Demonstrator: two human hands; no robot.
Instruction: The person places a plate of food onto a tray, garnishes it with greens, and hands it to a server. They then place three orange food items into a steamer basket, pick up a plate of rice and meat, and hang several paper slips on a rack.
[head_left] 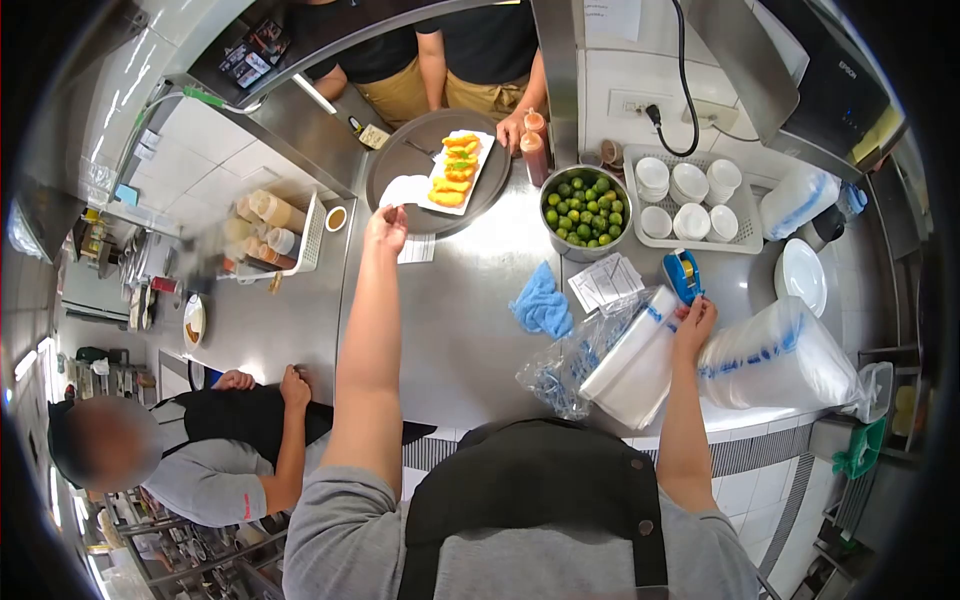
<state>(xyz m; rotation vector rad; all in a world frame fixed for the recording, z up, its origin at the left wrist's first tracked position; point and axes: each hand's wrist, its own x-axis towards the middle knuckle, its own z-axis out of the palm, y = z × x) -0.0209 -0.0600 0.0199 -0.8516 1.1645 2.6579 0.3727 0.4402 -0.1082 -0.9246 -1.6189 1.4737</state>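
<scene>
My left hand (pixel 387 229) reaches to the near edge of a round dark tray (pixel 390 150). Its fingers pinch the edge of a white napkin (pixel 406 190) lying there. On the tray, a white rectangular plate (pixel 482 160) holds several golden pieces of food (pixel 456 172) with green garnish. My right hand (pixel 697 322) has its fingers closed at the lower end of a blue tape dispenser (pixel 683 276). Beside that hand lies a stack of white paper or bags (pixel 630 365) in clear plastic wrapping.
Two people stand across the pass, and one person's hand (pixel 511 130) touches the tray. Nearby are sauce bottles (pixel 534 158), a pot of limes (pixel 585 208), a blue cloth (pixel 542 301), a rack of white cups (pixel 742 236) and a plastic roll (pixel 778 355). A co-worker (pixel 225 445) stands left.
</scene>
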